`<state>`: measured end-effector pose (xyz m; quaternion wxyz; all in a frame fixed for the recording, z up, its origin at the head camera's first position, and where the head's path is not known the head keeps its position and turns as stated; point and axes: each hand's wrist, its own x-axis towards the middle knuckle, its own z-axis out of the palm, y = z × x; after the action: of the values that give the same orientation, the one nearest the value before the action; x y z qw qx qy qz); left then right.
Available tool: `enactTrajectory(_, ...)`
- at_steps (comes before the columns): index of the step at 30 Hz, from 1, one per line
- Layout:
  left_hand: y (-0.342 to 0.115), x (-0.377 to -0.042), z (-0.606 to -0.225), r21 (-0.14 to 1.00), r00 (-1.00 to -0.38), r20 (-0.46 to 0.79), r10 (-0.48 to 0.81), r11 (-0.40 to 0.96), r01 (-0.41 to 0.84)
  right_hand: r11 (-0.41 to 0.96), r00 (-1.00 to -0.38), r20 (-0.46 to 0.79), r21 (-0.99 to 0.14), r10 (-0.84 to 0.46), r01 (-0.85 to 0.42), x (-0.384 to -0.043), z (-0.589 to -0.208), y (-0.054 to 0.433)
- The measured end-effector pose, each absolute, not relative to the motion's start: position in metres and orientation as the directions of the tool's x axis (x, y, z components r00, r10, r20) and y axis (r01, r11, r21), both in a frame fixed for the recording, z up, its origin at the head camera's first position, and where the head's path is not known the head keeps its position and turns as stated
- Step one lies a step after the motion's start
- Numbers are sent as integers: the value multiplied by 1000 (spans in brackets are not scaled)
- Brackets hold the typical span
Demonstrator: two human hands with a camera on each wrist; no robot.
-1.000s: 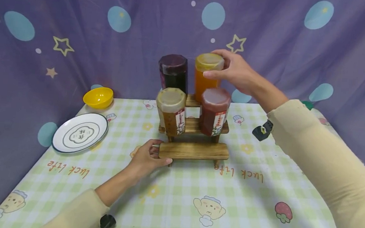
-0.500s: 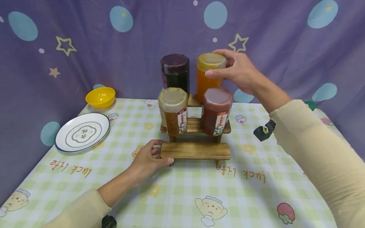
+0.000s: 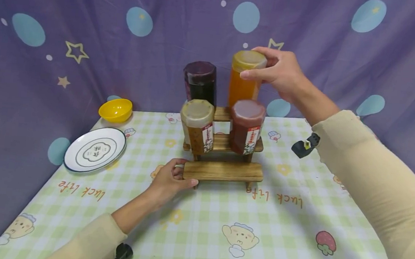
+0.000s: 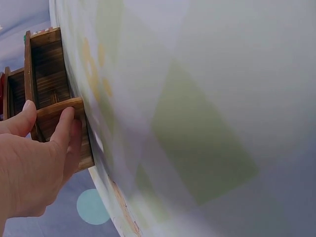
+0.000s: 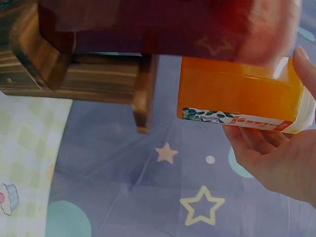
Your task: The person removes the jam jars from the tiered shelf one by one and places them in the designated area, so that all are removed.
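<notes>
My right hand [image 3: 281, 72] grips an orange jar [image 3: 244, 85] near its lid, thumb in front and fingers behind. In the right wrist view a gap shows between the base of this orange jar [image 5: 232, 94] and the top step's edge. My left hand [image 3: 168, 181] holds the left end of the stepped wooden rack [image 3: 222, 170] at its lowest step, thumb at the front. On the top step stands a dark purple jar [image 3: 200, 83]. The middle step bears a brown jar [image 3: 197, 126] on the left and a red jar [image 3: 247, 126] on the right.
A white plate [image 3: 73, 152] with a dark rim lies on the left of the checked tablecloth [image 3: 191, 235]. Behind it sits a yellow bowl [image 3: 115, 110]. A purple patterned curtain [image 3: 187, 16] hangs right behind the table.
My right hand has lifted the orange jar up and slightly right, off the top step. The left hand stays at the rack, and the other jars have not moved.
</notes>
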<state>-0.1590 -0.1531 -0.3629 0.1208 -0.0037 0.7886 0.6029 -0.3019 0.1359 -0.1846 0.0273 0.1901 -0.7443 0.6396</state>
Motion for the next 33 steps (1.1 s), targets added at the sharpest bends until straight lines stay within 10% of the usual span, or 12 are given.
enactTrajectory(33,-154,-161,-364,955,-969,-212,127,237,-178,1,-973,232,-973,-6,-232,-282,-180,223)
